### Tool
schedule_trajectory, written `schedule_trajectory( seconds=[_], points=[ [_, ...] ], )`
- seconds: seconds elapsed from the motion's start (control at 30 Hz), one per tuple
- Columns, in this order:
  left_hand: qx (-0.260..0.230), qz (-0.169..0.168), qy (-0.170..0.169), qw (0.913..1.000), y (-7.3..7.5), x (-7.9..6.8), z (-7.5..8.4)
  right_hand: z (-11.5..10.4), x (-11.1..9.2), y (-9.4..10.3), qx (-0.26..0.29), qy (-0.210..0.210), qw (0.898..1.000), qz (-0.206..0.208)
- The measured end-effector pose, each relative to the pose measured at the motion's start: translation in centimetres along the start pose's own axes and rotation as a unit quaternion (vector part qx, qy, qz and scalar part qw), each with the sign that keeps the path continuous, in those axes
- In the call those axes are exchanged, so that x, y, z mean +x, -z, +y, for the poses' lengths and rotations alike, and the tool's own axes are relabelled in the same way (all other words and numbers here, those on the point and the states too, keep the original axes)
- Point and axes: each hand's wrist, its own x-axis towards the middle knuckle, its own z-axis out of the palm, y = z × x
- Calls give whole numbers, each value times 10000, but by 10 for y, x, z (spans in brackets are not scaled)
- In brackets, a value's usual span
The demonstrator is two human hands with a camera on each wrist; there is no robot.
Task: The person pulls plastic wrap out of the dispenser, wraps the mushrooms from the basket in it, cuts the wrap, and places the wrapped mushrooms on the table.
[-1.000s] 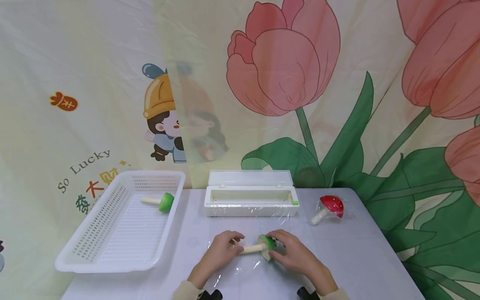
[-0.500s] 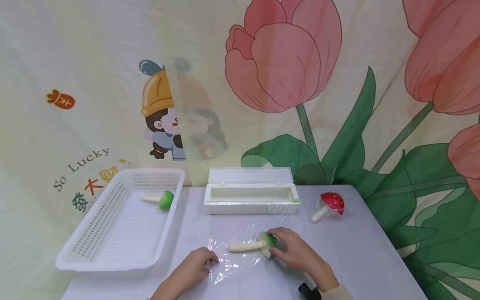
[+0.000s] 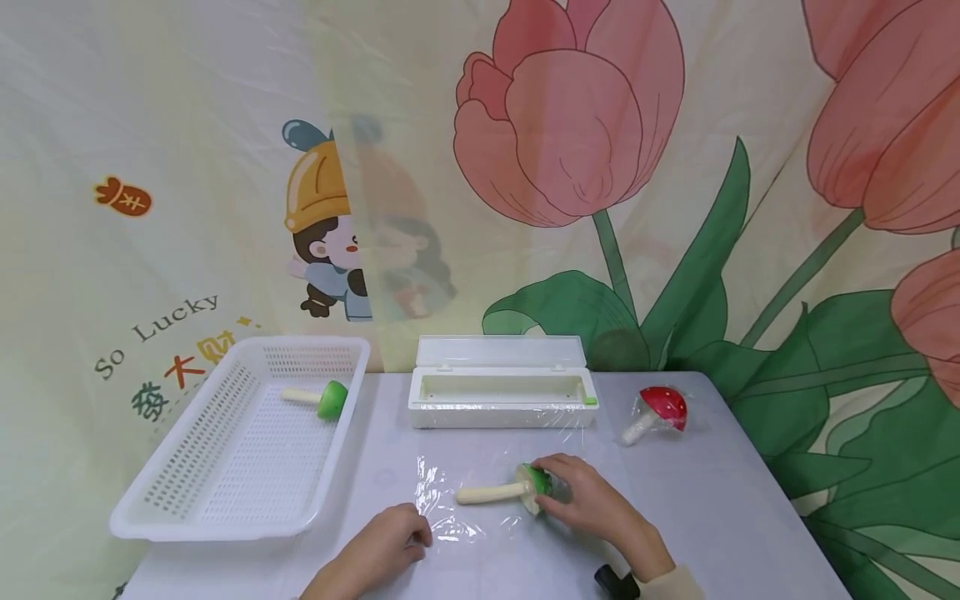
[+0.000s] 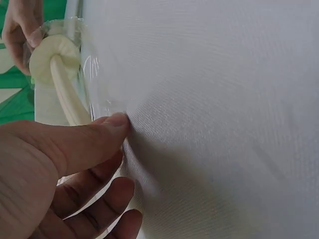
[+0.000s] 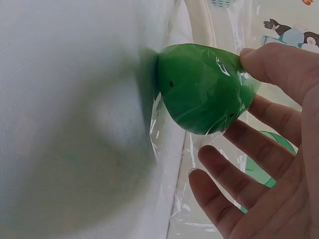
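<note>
A toy mushroom with a green cap and a pale stem [image 3: 491, 494] lies across a sheet of clear plastic film [image 3: 457, 529] on the table, stem pointing left. My right hand [image 3: 592, 500] grips the cap, with film wrapped over it; in the right wrist view thumb and fingers hold the green cap [image 5: 199, 89] at its side. Left of the stem, my left hand [image 3: 382, 546] pinches the film's near left edge between thumb and forefinger, its other fingers loosely curled. The left wrist view shows the mushroom's pale underside [image 4: 40, 64] beyond the thumb.
Behind the film stands a white film dispenser box [image 3: 502, 415] with its lid raised. A white perforated basket [image 3: 225, 533] on the left holds another green mushroom [image 3: 332, 402]. At right lies a red-capped mushroom [image 3: 663, 408] wrapped in film.
My left hand has let go of the stem area and moved left and toward me to the film's edge. The right hand has stayed on the green cap.
</note>
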Motion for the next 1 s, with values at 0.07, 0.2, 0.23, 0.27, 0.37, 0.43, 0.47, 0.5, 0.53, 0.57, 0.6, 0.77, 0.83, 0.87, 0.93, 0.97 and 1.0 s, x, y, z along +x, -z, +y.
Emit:
schedule_trajectory(
  seconds=[0.07,0.2,0.23,0.27,0.37,0.43,0.47,0.5,0.53,0.57,0.6,0.77,0.83,0.87,0.93,0.97,1.0],
  points=[
    [272,113,-71,9995,-1,1,0,-1,1,0,12,13,10000,-2],
    [1017,349,-336,9936,-4,3,-1,-1,2,-1,-11,72,10000,26],
    [1174,380,-398,9916,-4,4,-1,-1,2,-1,-4,80,10000,35],
    [1278,378,-443,9901,-4,5,0,-1,2,-1,-20,85,10000,42],
    [1193,290,-454,9914,0,11,4,-2,2,0,-41,127,9999,64],
    [864,204,-355,9954,6,18,9,-2,2,1,-35,163,9998,65],
    [632,154,-269,9975,10,22,13,-2,2,1,-28,183,9998,60],
    [411,158,-203,9988,15,27,16,-1,2,1,-16,200,9998,46],
    [194,155,-115,9996,20,32,19,-1,2,1,5,225,9997,33],
    [8,177,-35,9998,25,37,21,-1,2,1,34,247,9997,17],
    [-173,196,35,9997,30,42,23,-1,2,1,53,261,9996,-5],
    [-493,445,52,9978,48,63,25,0,2,0,221,351,9990,-139],
    [-464,516,8,9976,51,69,26,-1,2,-1,242,349,9989,-179],
    [-434,550,-15,9975,51,72,26,-2,2,0,230,337,9990,-196],
    [-440,591,-3,9973,51,78,28,-2,2,0,198,308,9991,-220],
    [-437,605,30,9972,50,82,28,-3,2,1,179,293,9991,-231],
    [-439,617,80,9971,48,86,28,-3,2,1,171,283,9992,-240]
  ],
)
